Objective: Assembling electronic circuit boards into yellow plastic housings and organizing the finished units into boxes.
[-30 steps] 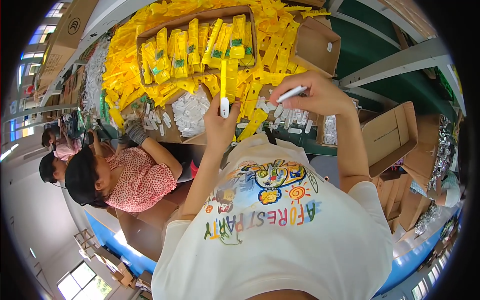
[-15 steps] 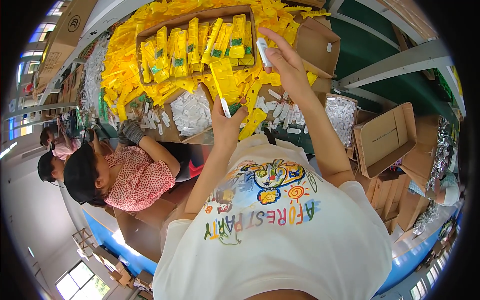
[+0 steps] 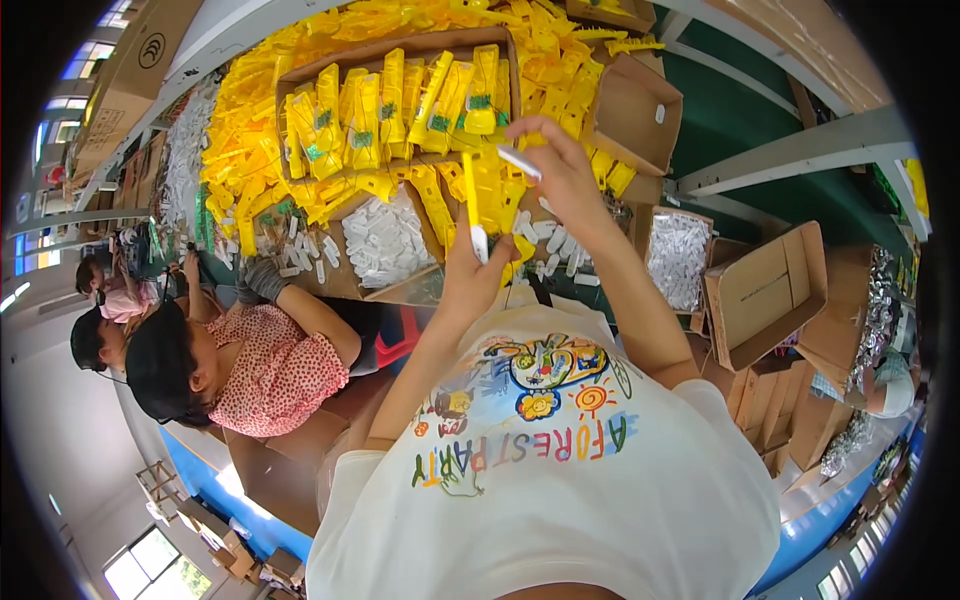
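Compared with half a second ago, the right hand (image 3: 572, 188) is sitting lower and closer to the left hand (image 3: 472, 272), and the white piece (image 3: 519, 162) in its grip is lying at a flatter slant instead of pointing steeply upward. The right thumb and fingers are pinching that piece. The left hand is sitting a little lower and farther right, and its fingers are closing around the bottom of an upright yellow part (image 3: 470, 190), where a white tip (image 3: 480, 243) is showing.

The held pieces are staying apart, with a narrow gap running between them. Just beyond, the front wall of a long carton (image 3: 515, 75) full of yellow parts is bordering the hands' space. A shallow carton (image 3: 628, 110) is standing past the right hand, and green table (image 3: 720, 110) is showing beside it, under a pale metal beam (image 3: 800, 150). Loose white pieces (image 3: 385, 240) are filling the near left side, close to a co-worker's gloved hand (image 3: 265, 278).

The left fingers are hiding the yellow part's lower end, so whether the tip is joined to it is impossible to tell. The dark lens rim is cutting off the outer edges.
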`<state>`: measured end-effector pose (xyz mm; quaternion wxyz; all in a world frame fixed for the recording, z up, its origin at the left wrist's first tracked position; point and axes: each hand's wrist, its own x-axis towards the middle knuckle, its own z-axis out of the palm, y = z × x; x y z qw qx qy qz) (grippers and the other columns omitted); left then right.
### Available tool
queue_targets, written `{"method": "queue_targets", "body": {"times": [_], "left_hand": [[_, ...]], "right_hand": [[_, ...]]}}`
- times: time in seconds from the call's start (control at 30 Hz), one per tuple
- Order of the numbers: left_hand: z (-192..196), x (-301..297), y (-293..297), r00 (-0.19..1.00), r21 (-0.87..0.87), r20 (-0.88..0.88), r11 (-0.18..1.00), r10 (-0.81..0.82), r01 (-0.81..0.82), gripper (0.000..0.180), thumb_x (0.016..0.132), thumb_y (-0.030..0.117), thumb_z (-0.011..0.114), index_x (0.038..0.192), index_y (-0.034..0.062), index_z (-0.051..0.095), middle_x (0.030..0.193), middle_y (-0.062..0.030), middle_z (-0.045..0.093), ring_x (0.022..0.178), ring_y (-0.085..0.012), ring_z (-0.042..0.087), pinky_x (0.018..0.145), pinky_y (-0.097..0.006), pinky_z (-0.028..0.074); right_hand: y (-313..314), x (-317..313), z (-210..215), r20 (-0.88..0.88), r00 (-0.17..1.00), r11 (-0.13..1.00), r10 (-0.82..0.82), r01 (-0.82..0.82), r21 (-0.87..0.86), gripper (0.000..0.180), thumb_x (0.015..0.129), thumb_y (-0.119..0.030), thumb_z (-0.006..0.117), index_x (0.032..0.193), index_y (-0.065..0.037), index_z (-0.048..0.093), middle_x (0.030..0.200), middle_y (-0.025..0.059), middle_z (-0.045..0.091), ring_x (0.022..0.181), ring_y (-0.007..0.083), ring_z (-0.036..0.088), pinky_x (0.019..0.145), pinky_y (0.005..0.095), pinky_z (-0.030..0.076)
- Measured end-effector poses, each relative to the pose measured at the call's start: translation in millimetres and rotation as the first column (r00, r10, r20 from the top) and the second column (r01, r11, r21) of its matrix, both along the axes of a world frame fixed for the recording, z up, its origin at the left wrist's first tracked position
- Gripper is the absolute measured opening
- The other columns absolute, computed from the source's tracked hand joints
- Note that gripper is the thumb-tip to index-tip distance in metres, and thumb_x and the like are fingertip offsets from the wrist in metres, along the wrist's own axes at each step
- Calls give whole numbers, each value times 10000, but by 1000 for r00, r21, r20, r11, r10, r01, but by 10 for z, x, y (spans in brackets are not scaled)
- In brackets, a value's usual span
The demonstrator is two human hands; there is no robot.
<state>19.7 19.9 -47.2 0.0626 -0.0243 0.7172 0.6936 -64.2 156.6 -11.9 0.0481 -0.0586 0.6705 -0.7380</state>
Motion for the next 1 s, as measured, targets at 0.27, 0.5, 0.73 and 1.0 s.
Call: {"method": "queue_targets", "body": {"times": [0.27, 0.5, 0.73, 1.0], "left_hand": [[18, 42, 18, 994, -339, -20, 936, -106, 93, 302, 811, 110, 590, 1063, -16, 481, 753, -179, 605, 680, -325, 611, 606, -363, 461], [-103, -176, -199, 948, -368, -175, 911, -268, 189, 284, 717, 100, 629, 977, 17, 549, 807, -172, 576, 732, -326, 587, 639, -365, 456], [-301, -683, -85, 992, -176, -21, 977, -123, 117, 420, 704, 95, 684, 1082, 20, 516, 886, -83, 599, 792, -135, 571, 716, -294, 462], [-194, -1285, -226, 824, -550, -566, 742, 7, -384, 584, 762, 159, 662, 1237, -44, 390, 1162, -224, 483, 1093, -375, 451, 950, -417, 349]], "right_hand": [[-128, -37, -35, -242, 956, 718, -169, 287, 634, 180, 867, -168, 431, 974, -104, 560, 609, 58, 503, 570, 199, 516, 553, 311, 418], [61, -333, -66, 225, 862, 841, 454, -499, 212, 560, 933, -447, 359, 713, -20, 645, 545, 72, 544, 598, 171, 534, 649, 282, 414], [276, -700, -816, 410, 908, 994, 84, -49, -95, 601, 931, -505, 319, 680, -35, 599, 660, 60, 604, 677, 158, 585, 675, 286, 456], [520, -476, -1295, 348, 903, 967, -251, 220, 127, 265, 894, -267, 474, 829, -50, 614, 778, 58, 637, 710, 199, 615, 630, 319, 495]]}}
